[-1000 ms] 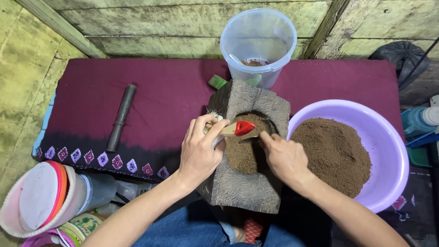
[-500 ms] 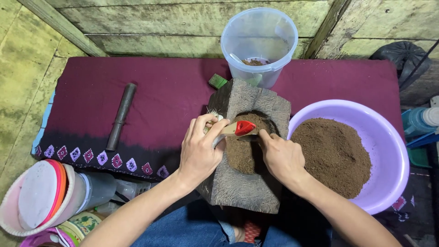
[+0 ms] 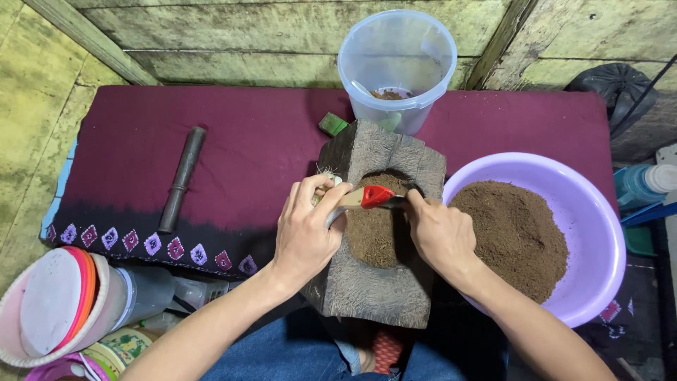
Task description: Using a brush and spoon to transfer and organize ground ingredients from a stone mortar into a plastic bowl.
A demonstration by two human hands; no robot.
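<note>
- Stacked lids (image 3: 49, 310), white, pink and orange: low and far to the left of the left hand, at the edge of the floor clutter.
- Clear tubs (image 3: 151, 293): beside the lids, below the cloth's patterned hem.
- Cloth (image 3: 240, 141), maroon with a dark border of small diamonds: spread under and beyond both hands.
- Rod (image 3: 182, 178), dark and cylindrical: lying on the cloth, well left of the left hand, touched by nothing.
- Left hand (image 3: 307, 229): fingers curled shut round the pale handle end of the brush, resting on the block's left edge.
- Green piece (image 3: 333, 124): small, on the cloth just above the left hand, against the block's top corner.
- Block (image 3: 370, 296), rough grey wood with a hollow: under both hands, standing over the person's lap.
- Powder (image 3: 374, 229), brown: filling the hollow, between the two hands.
- Brush (image 3: 374, 197), red-collared: held across the hollow's upper rim, spanning from one hand to the other.
- Bucket (image 3: 397, 63), clear plastic, a little brown matter at the bottom: well above the hands, behind the block.
- Right hand (image 3: 441, 233): fingers closed on the brush's dark end, palm over the block's right edge.
- Basin (image 3: 599, 233), lilac, heaped with brown powder: just right of the right hand, touching the block.
- Bottle (image 3: 645, 185), bluish: far right, past the basin.
</note>
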